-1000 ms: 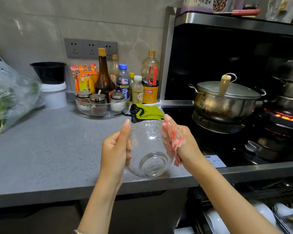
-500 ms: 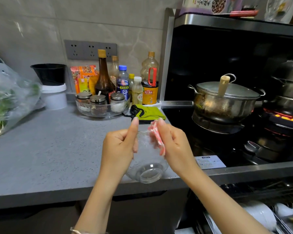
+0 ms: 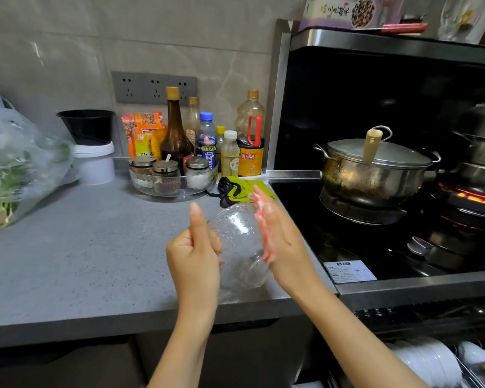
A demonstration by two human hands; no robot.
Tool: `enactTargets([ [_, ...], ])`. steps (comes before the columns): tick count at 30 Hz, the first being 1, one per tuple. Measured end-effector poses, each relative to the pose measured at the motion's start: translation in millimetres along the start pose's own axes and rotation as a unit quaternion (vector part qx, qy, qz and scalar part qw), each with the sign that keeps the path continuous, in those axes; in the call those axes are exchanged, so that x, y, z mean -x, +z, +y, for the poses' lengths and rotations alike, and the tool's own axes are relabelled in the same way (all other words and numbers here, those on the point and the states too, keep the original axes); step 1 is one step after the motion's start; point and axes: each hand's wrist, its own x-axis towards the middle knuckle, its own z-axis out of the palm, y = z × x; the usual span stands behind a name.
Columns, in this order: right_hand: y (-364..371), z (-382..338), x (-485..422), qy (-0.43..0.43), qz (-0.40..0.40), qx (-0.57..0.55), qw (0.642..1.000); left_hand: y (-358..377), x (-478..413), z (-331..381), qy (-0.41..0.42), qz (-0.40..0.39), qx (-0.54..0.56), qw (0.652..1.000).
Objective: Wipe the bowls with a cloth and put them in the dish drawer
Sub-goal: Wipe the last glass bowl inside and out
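Note:
A clear glass bowl hangs on its side above the front of the grey counter, base toward me. My left hand grips its left rim, thumb up along the glass. My right hand presses a pink-and-white cloth flat against the bowl's right side, fingers straight. At the lower right the dish drawer stands open, with white bowls in its rack.
Behind the bowl lie a green-and-black cloth, a glass tray of spice jars and several bottles. A bag of greens sits at the left. On the stove to the right stand a lidded steel pot and a lit burner.
The right hand with the cloth has slid along the bowl's side, first toward the rim and then down again. The bowl has tilted slightly in the left hand.

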Motion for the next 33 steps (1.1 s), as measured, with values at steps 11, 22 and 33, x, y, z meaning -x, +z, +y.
enactTargets([
  [11, 10.7, -12.8, 5.6, -0.138, 0.048, 0.184, 0.972, 5.2, 5.9, 2.0, -0.021, -0.028, 0.012, 0.999],
  [22, -17.1, -16.1, -1.4, 0.113, 0.034, -0.107, 0.987, -14.6, -7.4, -0.1, -0.095, -0.054, 0.027, 0.994],
  [33, -18.3, -29.4, -1.4, 0.007, -0.040, 0.098, 0.994, -1.3, -10.8, 16.9, 0.072, -0.250, -0.148, 0.954],
])
